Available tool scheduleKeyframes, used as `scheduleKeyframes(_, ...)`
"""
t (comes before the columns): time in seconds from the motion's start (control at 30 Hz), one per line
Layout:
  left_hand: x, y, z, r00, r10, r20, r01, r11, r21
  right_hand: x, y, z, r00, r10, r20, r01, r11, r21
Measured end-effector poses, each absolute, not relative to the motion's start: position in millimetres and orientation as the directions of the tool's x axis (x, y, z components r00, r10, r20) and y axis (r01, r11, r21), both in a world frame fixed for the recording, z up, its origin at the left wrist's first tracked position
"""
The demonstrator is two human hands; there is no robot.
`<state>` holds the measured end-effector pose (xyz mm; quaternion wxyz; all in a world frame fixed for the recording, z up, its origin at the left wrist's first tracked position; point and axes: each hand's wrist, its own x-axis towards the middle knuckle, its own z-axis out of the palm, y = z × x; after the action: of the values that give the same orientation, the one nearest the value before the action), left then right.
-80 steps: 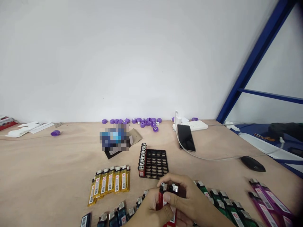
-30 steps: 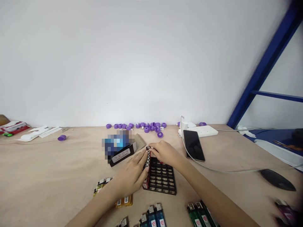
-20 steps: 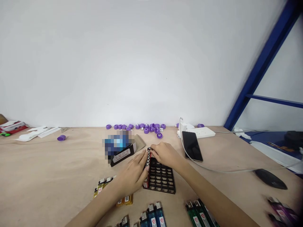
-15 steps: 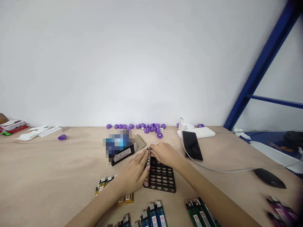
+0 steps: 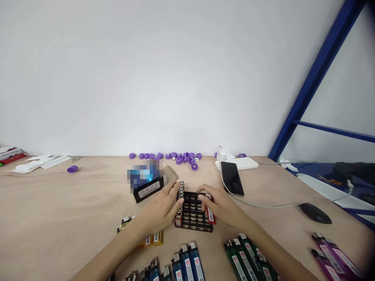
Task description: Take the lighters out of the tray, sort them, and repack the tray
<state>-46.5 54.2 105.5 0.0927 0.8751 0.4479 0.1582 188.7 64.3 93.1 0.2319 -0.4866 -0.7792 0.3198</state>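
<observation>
A black grid tray point(image 5: 195, 226) lies on the table in front of me. Lighters with metal tops point(image 5: 179, 219) stand in a row along its left edge. Against that row rests my left hand point(image 5: 162, 205), fingers along its left side and thumb on top. Over the tray's right side, my right hand point(image 5: 218, 203) holds a red lighter point(image 5: 211, 215) between thumb and fingers, its lower end tilted towards me. The other tray compartments in view hold no lighters.
Nearer me lie blue lighters point(image 5: 187, 265), green lighters point(image 5: 241, 259), yellow lighters point(image 5: 158, 238) and purple lighters point(image 5: 336, 253). Beyond are a black box point(image 5: 150, 189), purple caps point(image 5: 184, 158), a phone point(image 5: 232, 178) with a cable, a power strip point(image 5: 247, 163) and a mouse point(image 5: 315, 213).
My right hand has moved off the far end of the row, towards me and right, and a red lighter now shows in it. My left hand stays by the row.
</observation>
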Motion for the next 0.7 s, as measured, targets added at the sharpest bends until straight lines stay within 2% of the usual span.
scheduleKeyframes(0.1, -44.7, 46.0, 117.1, 0.549, 0.797, 0.250, 0.735, -0.604, 0.309, 190.8, 37.4, 87.1, -0.406, 0.912, -0.058, 0.464, 0.151, -0.873)
scheduleKeyframes(0.17, -44.2, 37.3, 127.0, 0.552, 0.780, 0.295, 0.716, -0.625, 0.311, 190.7, 22.3, 85.1, -0.380, 0.913, -0.147, 0.280, -0.037, -0.959)
scheduleKeyframes(0.23, -45.6, 27.6, 138.5, 0.543, 0.753, 0.371, 0.696, -0.651, 0.303, 191.2, 10.1, 85.3, -0.357, 0.910, -0.211, 0.086, -0.192, -0.978)
scheduleKeyframes(0.33, -53.5, 15.4, 155.2, 0.478, 0.710, 0.516, 0.688, -0.668, 0.282, 196.8, -0.9, 85.1, -0.377, 0.894, -0.243, -0.027, -0.273, -0.962)
scheduleKeyframes(0.43, -68.4, 10.9, 160.8, 0.385, 0.736, 0.557, 0.739, -0.607, 0.292, 210.3, 0.8, 79.6, -0.374, 0.904, -0.207, 0.052, -0.203, -0.978)
scheduleKeyframes(0.53, -86.8, 15.3, 147.1, 0.352, 0.817, 0.458, 0.786, -0.523, 0.329, 229.1, 13.4, 70.5, -0.194, 0.974, -0.118, 0.278, -0.060, -0.959)
scheduleKeyframes(0.63, -103.1, 23.5, 119.6, 0.419, 0.877, 0.237, 0.794, -0.480, 0.374, 245.6, 26.4, 63.7, 0.016, 1.000, 0.012, 0.611, 0.000, -0.792)
scheduleKeyframes(0.7, -110.9, 27.6, 100.3, 0.457, 0.881, 0.127, 0.800, -0.469, 0.376, 251.7, 31.3, 60.5, 0.070, 0.996, 0.062, 0.731, -0.009, -0.682)
